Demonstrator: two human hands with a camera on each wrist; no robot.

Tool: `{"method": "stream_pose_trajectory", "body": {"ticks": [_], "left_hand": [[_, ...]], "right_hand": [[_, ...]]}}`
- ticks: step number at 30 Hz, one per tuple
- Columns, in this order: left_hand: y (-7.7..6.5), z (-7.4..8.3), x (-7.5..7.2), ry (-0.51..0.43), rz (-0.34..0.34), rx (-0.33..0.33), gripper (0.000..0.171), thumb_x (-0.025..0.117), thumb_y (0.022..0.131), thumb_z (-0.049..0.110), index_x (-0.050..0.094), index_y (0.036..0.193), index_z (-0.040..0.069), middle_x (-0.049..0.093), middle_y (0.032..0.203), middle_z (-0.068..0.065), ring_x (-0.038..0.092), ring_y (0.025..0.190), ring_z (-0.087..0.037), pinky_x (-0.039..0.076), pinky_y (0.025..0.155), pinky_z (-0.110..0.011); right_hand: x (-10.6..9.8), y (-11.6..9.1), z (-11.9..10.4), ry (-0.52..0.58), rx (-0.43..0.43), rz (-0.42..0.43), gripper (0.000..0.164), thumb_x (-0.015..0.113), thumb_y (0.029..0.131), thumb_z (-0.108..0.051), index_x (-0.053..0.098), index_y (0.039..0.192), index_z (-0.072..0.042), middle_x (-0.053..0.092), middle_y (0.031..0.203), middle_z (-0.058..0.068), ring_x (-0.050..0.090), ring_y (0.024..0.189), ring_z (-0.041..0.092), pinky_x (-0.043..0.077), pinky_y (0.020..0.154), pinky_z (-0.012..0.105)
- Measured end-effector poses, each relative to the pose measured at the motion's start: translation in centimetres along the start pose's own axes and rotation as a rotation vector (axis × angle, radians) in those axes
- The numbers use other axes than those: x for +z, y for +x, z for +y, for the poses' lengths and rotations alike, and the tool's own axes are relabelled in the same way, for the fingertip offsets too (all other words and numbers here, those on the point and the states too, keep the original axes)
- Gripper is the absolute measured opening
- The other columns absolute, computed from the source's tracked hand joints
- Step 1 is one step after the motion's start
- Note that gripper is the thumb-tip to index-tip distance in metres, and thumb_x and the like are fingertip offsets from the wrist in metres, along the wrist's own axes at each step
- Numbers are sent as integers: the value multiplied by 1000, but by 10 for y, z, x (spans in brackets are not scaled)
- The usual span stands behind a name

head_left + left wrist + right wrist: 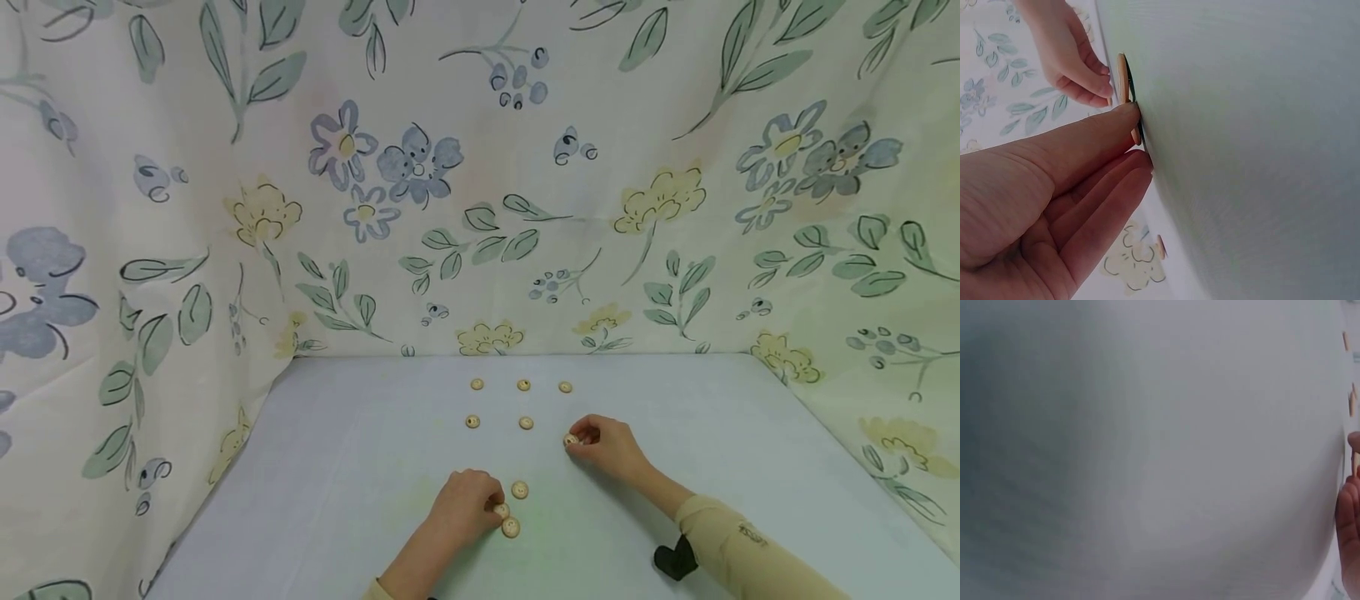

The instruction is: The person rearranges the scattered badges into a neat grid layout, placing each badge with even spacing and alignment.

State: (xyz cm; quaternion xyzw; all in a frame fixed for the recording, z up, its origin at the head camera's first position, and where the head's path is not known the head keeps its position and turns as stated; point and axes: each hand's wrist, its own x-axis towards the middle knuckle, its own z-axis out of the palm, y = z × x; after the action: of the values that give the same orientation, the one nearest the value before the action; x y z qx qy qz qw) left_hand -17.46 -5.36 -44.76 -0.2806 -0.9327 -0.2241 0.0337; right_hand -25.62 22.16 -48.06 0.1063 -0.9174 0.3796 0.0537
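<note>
My right hand [609,446] pinches a round wooden button [571,440] between thumb and fingers, at the right end of the nearer row. Lower down, my left hand [468,504] holds another wooden button [502,510] between thumb and fingertips, close over the table. Just below that lies a loose button [511,527], and a further button [520,490] lies above and to the right of the left fingers. In the left wrist view the thumb partly covers its button [1136,135]. Only the edge of the right hand [1350,519] shows in the right wrist view.
Three buttons form a far row, the middle button [523,385] among them. Nearer are two more, a left button [472,422] and a right button [527,423]. A pale table [337,467] meets a floral curtain [487,275]. A black object [677,558] is beside the right sleeve.
</note>
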Motion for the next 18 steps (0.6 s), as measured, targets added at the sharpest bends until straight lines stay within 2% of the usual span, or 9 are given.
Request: {"method": "stream_pose_trajectory", "body": {"ticks": [18], "left_hand": [[0,-1,0,8,9,7,13,84,70,11,72,74,13,56,65,10,42,60,-2,40,64,-28]], "right_hand": [[-3,25,11,-32,59,14,19,79,79,-15,68,91,-6,62,78,-1,55,73,14,45,64,27]]}}
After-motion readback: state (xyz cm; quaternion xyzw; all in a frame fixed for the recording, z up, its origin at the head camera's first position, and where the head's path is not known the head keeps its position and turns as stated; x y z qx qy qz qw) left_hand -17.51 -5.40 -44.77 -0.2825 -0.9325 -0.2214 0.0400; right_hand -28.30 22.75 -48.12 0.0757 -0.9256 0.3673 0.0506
